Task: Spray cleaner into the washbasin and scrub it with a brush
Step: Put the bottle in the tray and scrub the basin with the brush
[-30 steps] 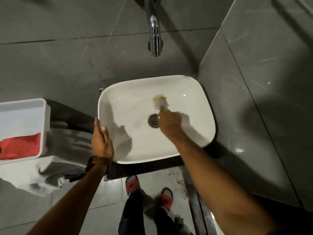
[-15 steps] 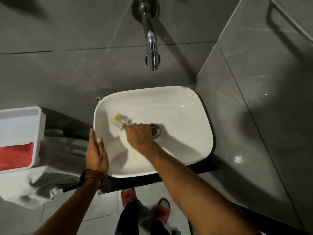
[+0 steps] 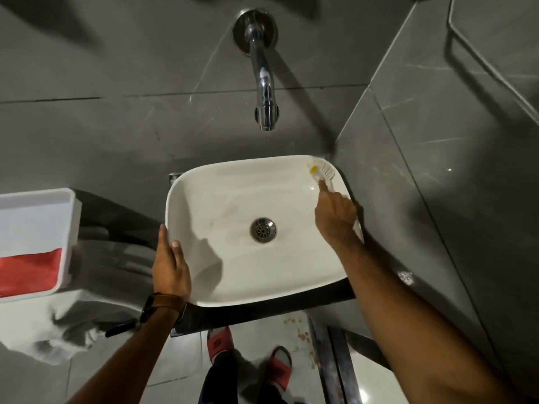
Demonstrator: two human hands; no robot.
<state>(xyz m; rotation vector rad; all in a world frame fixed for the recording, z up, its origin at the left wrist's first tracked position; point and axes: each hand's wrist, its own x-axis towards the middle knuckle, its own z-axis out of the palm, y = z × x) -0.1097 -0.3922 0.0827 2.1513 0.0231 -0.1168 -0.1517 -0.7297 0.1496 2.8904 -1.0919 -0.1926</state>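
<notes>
A: Brush, who has it?
B: The right hand grips its handle, bristles at the washbasin's far right corner; the left hand lies flat on the left rim.
A: Inside?
B: A drain at the middle. Off left, the white tray holds a red cloth

no legible text, labels, numbers anywhere; dark mark on red slippers too blurred.

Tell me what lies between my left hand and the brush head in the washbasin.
Head view: only the bare floor of the washbasin and its metal drain separate left hand and brush.
</notes>
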